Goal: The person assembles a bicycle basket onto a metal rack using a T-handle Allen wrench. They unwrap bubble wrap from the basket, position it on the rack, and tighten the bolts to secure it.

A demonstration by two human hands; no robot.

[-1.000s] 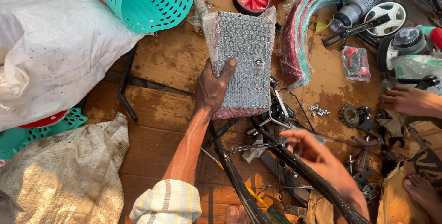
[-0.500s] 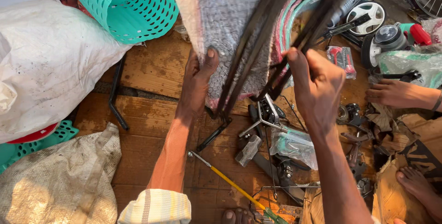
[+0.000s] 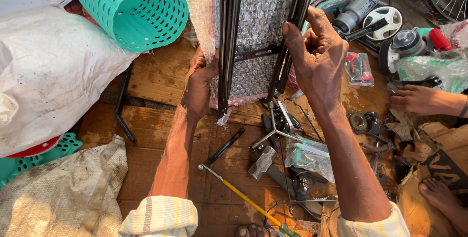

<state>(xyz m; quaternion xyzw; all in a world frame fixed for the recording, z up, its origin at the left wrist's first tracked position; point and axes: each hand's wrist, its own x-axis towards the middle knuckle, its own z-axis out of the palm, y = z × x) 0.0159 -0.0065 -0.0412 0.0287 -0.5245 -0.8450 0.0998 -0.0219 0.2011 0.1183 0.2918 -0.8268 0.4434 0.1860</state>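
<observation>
My left hand (image 3: 199, 86) grips the left edge of a bubble-wrapped package (image 3: 253, 32) that stands tilted on the wooden floor. My right hand (image 3: 317, 54) is closed round the right blade of a black bicycle fork (image 3: 229, 37), whose two blades rise in front of the package. A thin black brace (image 3: 256, 53) crosses between the blades.
A teal perforated basket (image 3: 131, 10) lies at upper left beside a white sack (image 3: 53, 71). A yellow-handled screwdriver (image 3: 243, 199), a hammer (image 3: 263, 161), black brackets and bagged parts litter the boards. Another person's hand (image 3: 419, 99) and foot (image 3: 438, 193) are at right, by training wheels (image 3: 390, 18).
The fork has been lifted from the floor and stood upright in front of the package. My right hand rose with it; my left hand stayed on the package's edge.
</observation>
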